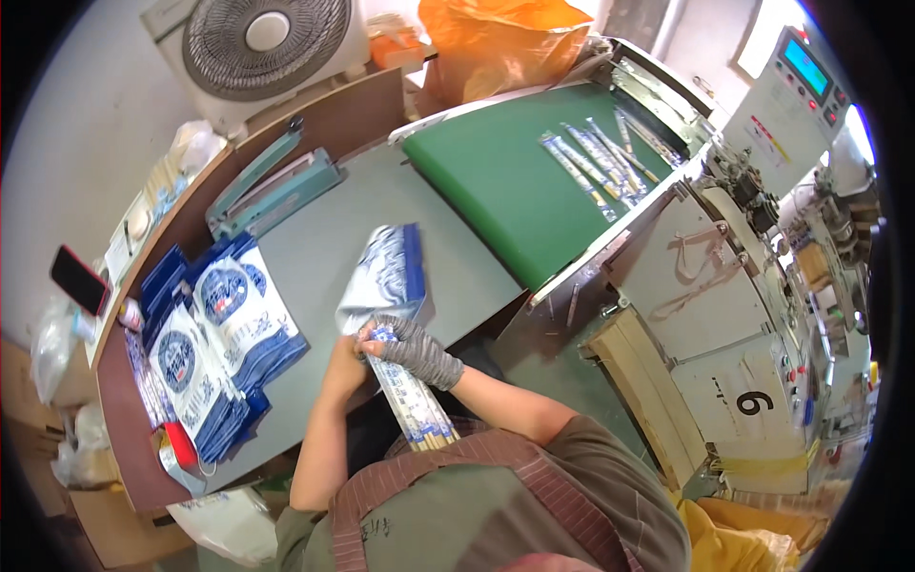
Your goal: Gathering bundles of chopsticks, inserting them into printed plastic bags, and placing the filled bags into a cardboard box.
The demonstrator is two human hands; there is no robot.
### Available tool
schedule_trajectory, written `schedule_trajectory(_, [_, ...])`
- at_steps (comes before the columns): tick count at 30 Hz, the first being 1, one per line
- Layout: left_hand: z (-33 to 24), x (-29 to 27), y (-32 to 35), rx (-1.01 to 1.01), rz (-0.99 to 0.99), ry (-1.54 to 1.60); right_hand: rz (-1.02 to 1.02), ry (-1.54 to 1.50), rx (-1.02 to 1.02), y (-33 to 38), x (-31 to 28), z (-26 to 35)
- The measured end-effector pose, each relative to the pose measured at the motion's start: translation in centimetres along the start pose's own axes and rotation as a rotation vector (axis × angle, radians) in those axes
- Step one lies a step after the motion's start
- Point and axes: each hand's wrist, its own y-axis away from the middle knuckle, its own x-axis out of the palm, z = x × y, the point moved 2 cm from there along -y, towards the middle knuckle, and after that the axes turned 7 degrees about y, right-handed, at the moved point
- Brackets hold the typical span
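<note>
In front of my chest, my right hand point(419, 353), in a grey fingerless glove, is closed around a bundle of wrapped chopsticks point(415, 405). The sticks slant down toward my apron, their pale ends lowest. My bare left hand point(351, 360) is closed at the mouth of a blue-and-white plastic bag point(383, 270), touching the right hand; some of its fingers are hidden. The bag extends away from me over the grey tabletop point(310, 224). At the bundle's top end the sticks meet the bag's mouth, and I cannot tell whether they are inside it.
Stacks of flat printed bags point(224, 334) lie at the left, beside a tape dispenser point(181, 453). A teal bag sealer point(272, 191) stands behind. Several wrapped chopsticks point(596, 157) lie on the green conveyor belt point(477, 181). Machinery point(743, 353) stands right, a fan point(267, 43) at the back.
</note>
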Motion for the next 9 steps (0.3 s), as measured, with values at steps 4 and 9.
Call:
schedule_trajectory(4, [-1.0,0.0,0.6,-0.066,-0.177,0.091,-0.169,0.474,0.141,-1.2,-1.8,-3.9])
schedule_trajectory(9, [-2.1,1.0,0.9,0.152,-0.516,-0.114,0.015,0.886,0.206,-2.5,-1.0,-3.3])
